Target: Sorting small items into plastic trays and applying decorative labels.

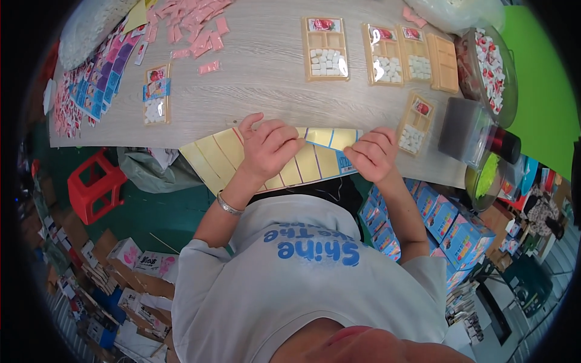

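A yellow sticker sheet [225, 150] ruled with coloured lines lies across the front edge of the table, partly over my lap. Its upper part is folded or lifted between my hands, and a blue printed label shows at its right side. My left hand [270, 146] pinches the upper edge near the middle, index finger raised. At the right end, my right hand [373, 152] grips the sheet with curled fingers. Just right of it is a tan tray [413, 134] of white pieces. The exact fingertip contact is partly hidden.
Similar trays [327, 60] stand at the back, and a blue-banded one [156, 107] at left. Pink packets [200, 30] and printed sheets [103, 75] lie farther left. At right are a bowl of red-white packets [493, 75] and a dark box [463, 130]. A red stool [97, 186] stands below.
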